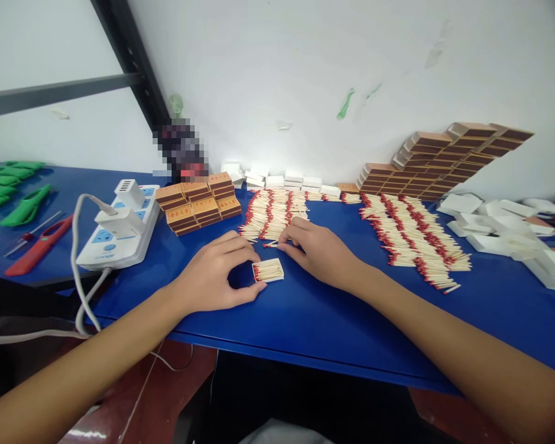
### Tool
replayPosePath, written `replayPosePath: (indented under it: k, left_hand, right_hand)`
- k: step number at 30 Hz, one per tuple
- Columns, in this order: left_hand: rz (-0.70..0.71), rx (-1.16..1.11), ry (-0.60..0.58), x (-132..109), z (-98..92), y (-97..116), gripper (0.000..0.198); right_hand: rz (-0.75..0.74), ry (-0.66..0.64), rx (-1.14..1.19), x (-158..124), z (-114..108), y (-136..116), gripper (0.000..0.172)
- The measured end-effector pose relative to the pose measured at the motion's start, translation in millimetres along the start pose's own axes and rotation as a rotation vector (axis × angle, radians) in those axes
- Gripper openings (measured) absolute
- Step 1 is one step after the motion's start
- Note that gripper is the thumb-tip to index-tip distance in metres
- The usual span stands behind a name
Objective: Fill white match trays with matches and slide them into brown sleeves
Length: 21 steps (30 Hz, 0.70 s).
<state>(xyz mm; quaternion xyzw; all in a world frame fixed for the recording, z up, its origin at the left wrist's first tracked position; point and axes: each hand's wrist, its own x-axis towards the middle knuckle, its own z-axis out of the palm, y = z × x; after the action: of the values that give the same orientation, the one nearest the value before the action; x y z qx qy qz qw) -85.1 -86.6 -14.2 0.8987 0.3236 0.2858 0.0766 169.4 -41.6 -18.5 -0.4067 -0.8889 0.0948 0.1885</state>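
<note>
**A small tray packed with matches**

My left hand [217,271] curls round the open tray [269,270], thumb and forefinger pinching its end. It lies flat on the blue surface [328,320], packed with red-tipped matches. My right hand [321,251] pinches loose matches [271,244] beside the pile [271,213].

White power strip [120,228] with plugged adapters, red snips [37,250] beside, green tools [25,206] far left.
</note>
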Motion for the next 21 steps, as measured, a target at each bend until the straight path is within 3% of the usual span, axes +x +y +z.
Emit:
replayPosePath:
  k: [8,12,17,21]
  left_hand:
    - [0.007,0.001,0.003,-1,-1.6,0,0.023]
    - [0.012,0.002,0.003,-2,-1.9,0,0.022]
    - [0.018,0.003,0.008,-1,-1.4,0,0.021]
    - [0.015,0.0,0.006,0,-0.6,-1,0.021]
  right_hand:
    - [0.038,-0.07,-0.044,-5,-11,-2,0.011]
    - [0.056,-0.082,0.13,-9,-23,-3,0.012]
    - [0.186,-0.12,0.298,-9,-27,-3,0.021]
    - [0.109,-0.117,0.265,-9,-25,-5,0.019]
